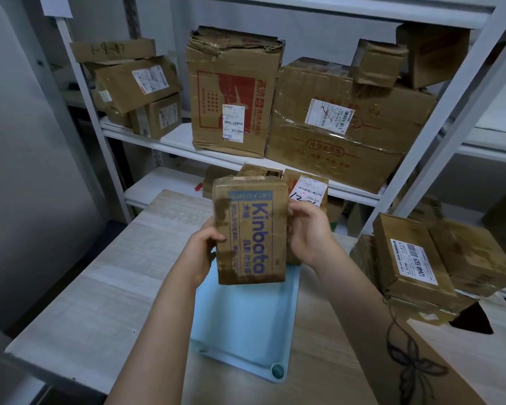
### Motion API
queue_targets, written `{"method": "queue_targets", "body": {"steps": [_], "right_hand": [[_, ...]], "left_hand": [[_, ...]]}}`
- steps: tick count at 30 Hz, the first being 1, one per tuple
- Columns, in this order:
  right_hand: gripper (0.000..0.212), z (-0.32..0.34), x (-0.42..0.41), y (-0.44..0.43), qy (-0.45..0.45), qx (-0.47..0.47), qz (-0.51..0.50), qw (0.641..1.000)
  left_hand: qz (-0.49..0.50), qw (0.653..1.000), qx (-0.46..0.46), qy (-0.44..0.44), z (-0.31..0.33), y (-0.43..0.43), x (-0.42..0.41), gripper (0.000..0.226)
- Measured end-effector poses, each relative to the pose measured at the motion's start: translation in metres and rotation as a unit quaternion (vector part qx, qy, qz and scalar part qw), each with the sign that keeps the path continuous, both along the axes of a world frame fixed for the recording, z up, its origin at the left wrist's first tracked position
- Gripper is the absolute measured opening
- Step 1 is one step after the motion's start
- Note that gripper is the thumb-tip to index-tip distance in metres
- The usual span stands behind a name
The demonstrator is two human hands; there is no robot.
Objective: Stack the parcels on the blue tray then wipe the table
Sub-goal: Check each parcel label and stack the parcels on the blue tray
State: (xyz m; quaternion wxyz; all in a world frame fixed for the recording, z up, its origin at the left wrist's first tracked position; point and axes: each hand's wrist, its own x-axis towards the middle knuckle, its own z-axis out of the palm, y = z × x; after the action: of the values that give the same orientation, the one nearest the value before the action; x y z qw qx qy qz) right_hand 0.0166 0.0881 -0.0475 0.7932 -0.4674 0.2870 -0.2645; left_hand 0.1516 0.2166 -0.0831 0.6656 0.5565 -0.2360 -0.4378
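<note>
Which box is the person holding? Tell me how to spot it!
Find the wooden table in front of the white shelves, then the blue tray lying on it. Just above the tray, the left hand and right hand hold a tape-wrapped brown parcel. Only it says "Kinbata" in big blue letters.

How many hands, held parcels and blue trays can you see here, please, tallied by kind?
Hands: 2, the left hand and the right hand
Held parcel: 1
Blue tray: 1
Total: 4
</note>
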Motion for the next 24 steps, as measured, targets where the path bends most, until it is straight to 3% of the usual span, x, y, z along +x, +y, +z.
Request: {"method": "queue_targets", "body": {"steps": [4,7,11,17,24], "right_hand": [[0.045,0.003,0.002,-0.006,0.010,0.033,0.009,0.999],[0.048,0.003,0.004,-0.005,0.023,0.035,0.008,0.999],[0.045,-0.006,0.008,-0.004,0.062,0.033,-0.016,0.997],[0.043,-0.020,0.011,-0.004,0.115,0.039,-0.029,0.992],[0.024,-0.047,0.015,0.003,0.137,0.097,-0.058,0.984]], "left_hand": [[-0.014,0.999,-0.027,-0.018,-0.001,0.003,0.006,0.066],[0.003,1.000,-0.025,0.004,0.002,0.001,0.005,0.056],[0.015,0.997,0.034,0.067,0.001,0.000,0.008,0.061],[-0.041,0.988,0.138,0.058,-0.011,0.005,0.020,0.076],[-0.044,0.988,0.127,0.078,-0.028,0.009,0.033,0.032]]}}
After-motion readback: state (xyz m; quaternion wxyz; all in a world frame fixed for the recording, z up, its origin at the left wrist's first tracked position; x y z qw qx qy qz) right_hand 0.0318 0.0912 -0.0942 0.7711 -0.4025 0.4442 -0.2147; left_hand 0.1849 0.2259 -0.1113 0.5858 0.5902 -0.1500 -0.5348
